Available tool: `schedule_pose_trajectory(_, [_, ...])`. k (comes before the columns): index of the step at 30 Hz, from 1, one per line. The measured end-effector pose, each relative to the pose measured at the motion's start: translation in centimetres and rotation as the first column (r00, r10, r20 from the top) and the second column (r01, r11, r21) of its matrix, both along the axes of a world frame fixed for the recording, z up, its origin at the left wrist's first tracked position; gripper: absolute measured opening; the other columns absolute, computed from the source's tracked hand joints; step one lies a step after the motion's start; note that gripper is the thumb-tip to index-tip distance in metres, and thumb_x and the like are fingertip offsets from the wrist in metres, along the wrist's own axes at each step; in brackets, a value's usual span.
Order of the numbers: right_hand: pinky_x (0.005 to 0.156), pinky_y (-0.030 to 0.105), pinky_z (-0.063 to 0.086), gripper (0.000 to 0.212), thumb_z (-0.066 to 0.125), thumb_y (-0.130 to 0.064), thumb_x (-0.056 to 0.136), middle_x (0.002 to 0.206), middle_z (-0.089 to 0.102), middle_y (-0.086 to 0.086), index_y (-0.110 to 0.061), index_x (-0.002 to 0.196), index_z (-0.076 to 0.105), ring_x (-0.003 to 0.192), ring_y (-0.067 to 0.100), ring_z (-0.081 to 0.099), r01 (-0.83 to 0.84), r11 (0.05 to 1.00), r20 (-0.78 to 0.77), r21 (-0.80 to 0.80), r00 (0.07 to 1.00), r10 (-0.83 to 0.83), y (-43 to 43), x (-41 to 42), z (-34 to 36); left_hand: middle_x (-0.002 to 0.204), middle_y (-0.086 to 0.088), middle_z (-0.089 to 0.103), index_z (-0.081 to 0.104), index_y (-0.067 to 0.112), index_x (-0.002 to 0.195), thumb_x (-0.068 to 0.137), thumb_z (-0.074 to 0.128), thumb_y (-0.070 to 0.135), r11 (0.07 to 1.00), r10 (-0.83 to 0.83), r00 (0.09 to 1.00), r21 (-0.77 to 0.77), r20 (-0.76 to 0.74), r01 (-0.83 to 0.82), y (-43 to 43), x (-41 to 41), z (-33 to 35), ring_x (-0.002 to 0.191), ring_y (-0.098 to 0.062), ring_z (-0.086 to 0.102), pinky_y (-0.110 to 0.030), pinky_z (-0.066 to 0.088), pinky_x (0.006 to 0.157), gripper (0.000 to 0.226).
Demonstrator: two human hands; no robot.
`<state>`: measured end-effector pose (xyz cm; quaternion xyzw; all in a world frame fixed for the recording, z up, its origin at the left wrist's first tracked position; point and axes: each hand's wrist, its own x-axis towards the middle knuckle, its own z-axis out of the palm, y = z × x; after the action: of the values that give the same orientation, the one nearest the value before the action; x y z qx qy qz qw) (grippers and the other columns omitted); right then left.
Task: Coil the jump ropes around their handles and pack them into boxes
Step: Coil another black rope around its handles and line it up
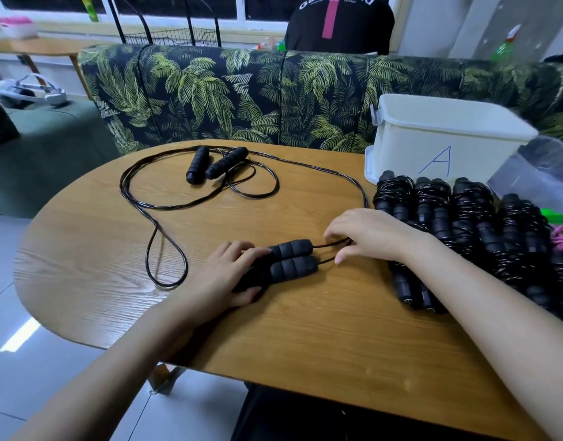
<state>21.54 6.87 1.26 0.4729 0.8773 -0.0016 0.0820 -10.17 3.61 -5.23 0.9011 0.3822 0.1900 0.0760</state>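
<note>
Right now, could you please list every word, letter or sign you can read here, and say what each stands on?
"A": hand-drawn in blue on the side of the white box.
"Game world": white print on the black cloth behind the sofa; the frame edge cuts the tops of the letters.
A smaller line of print under "Game world": too blurred to read.

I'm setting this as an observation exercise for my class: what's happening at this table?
A person is partway through bundling jump ropes. The left hand holds a pair of black handles together on the table, while the right hand pinches their cord beyond the handle ends; that cord sprawls uncoiled. Another loose rope lies farther back. Coiled ropes are piled beside a white box marked A.
</note>
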Motion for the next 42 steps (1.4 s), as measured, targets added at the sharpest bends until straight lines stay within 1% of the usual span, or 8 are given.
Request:
schedule_pose_trajectory(3, [0.075, 0.023, 0.030, 0.007, 0.057, -0.026, 0.095, 0.098, 0.055, -0.014, -0.025, 0.102, 0.058, 0.106, 0.014, 0.049, -0.059, 0.992, 0.115, 0.109, 0.992, 0.046, 0.5, -0.1, 0.3, 0.130, -0.001, 0.045, 0.031, 0.028, 0.143, 0.085, 0.061, 0.041, 1.000, 0.011, 1.000, -0.012, 0.001, -0.011, 0.3, 0.2, -0.5, 0.117, -0.018, 0.043, -0.034, 0.041, 0.103, 0.066])
schedule_pose_trajectory(10, [0.074, 0.018, 0.013, 0.006, 0.051, -0.018, 0.091, 0.087, 0.053, -0.001, -0.018, 0.096, 0.049, 0.097, 0.021, 0.048, 0.147, 0.938, -0.044, 0.313, 0.989, -0.141, 0.5, 4.1, 3.7, 0.132, 0.001, 0.044, 0.034, 0.025, 0.143, 0.087, 0.054, 0.047, 1.000, -0.023, 0.997, -0.013, 0.072, 0.024, 0.3, -0.3, -0.8, 0.120, -0.015, 0.043, -0.023, 0.034, 0.104, 0.064])
schedule_pose_trajectory(13, [0.076, 0.022, 0.022, 0.011, 0.052, -0.020, 0.092, 0.097, 0.060, 0.001, -0.020, 0.102, 0.055, 0.100, 0.021, 0.046, 0.252, 0.898, -0.147, 0.361, 0.966, -0.213, 0.2, 5.4, 3.3, 0.134, 0.000, 0.043, 0.033, 0.024, 0.144, 0.088, 0.052, 0.048, 1.000, -0.022, 0.994, -0.008, 0.104, 0.022, 0.5, 0.6, -0.4, 0.123, -0.017, 0.044, -0.025, 0.035, 0.105, 0.063])
schedule_pose_trajectory(20, [0.105, 0.035, 0.031, 0.031, 0.055, 0.000, 0.086, 0.120, 0.064, -0.002, -0.016, 0.109, 0.068, 0.124, 0.022, 0.045, 0.339, 0.896, -0.300, 0.285, 0.920, -0.253, -0.3, 5.8, 1.7, 0.136, 0.007, 0.045, 0.032, 0.038, 0.144, 0.086, 0.049, 0.053, 0.999, 0.002, 0.998, -0.054, 0.055, 0.001, 1.9, 2.4, -0.8, 0.124, -0.018, 0.044, -0.045, 0.044, 0.102, 0.062])
schedule_pose_trajectory(23, [0.095, 0.036, 0.043, 0.024, 0.062, -0.013, 0.087, 0.118, 0.063, -0.010, -0.025, 0.108, 0.066, 0.122, 0.013, 0.046, 0.223, 0.949, -0.365, 0.221, 0.922, -0.131, -1.6, 3.3, 2.3, 0.138, 0.011, 0.043, 0.035, 0.035, 0.145, 0.085, 0.054, 0.052, 0.993, -0.031, 0.995, -0.110, 0.090, 0.040, 2.1, 1.9, -0.5, 0.126, -0.015, 0.043, -0.043, 0.043, 0.104, 0.065])
schedule_pose_trajectory(27, [0.083, 0.034, 0.046, 0.035, 0.070, -0.057, 0.080, 0.117, 0.057, -0.017, -0.031, 0.103, 0.064, 0.112, 0.007, 0.047, 0.136, 0.987, -0.126, -0.082, 0.981, -0.146, -2.3, -0.2, 0.7, 0.139, 0.015, 0.043, 0.039, 0.032, 0.146, 0.086, 0.057, 0.055, 0.986, -0.026, 0.985, -0.160, 0.172, 0.054, 1.8, 1.2, -0.4, 0.129, -0.010, 0.043, -0.036, 0.041, 0.108, 0.067])
schedule_pose_trajectory(35, [0.084, 0.037, 0.048, 0.034, 0.071, -0.036, 0.087, 0.111, 0.067, -0.007, -0.027, 0.066, 0.046, 0.097, 0.018, 0.061, 0.121, 0.990, -0.201, -0.073, 0.970, -0.133, -2.3, 0.0, -0.2, 0.142, 0.018, 0.043, 0.039, 0.034, 0.146, 0.086, 0.057, 0.062, 0.981, -0.002, 0.978, -0.189, 0.206, 0.042, 1.7, 0.9, -0.6, 0.130, -0.007, 0.043, -0.033, 0.040, 0.109, 0.068])
schedule_pose_trajectory(42, [0.088, 0.043, 0.050, 0.039, 0.072, -0.035, 0.086, 0.112, 0.069, 0.000, -0.029, 0.063, 0.041, 0.100, 0.021, 0.063, 0.120, 0.991, -0.216, -0.052, 0.968, -0.128, -2.5, 0.2, -0.5, 0.150, 0.012, 0.036, 0.038, 0.034, 0.147, 0.083, 0.056, 0.064, 0.980, 0.019, 0.981, -0.196, 0.194, 0.020, 1.2, 1.2, -0.2, 0.137, -0.010, 0.038, -0.034, 0.036, 0.113, 0.073])
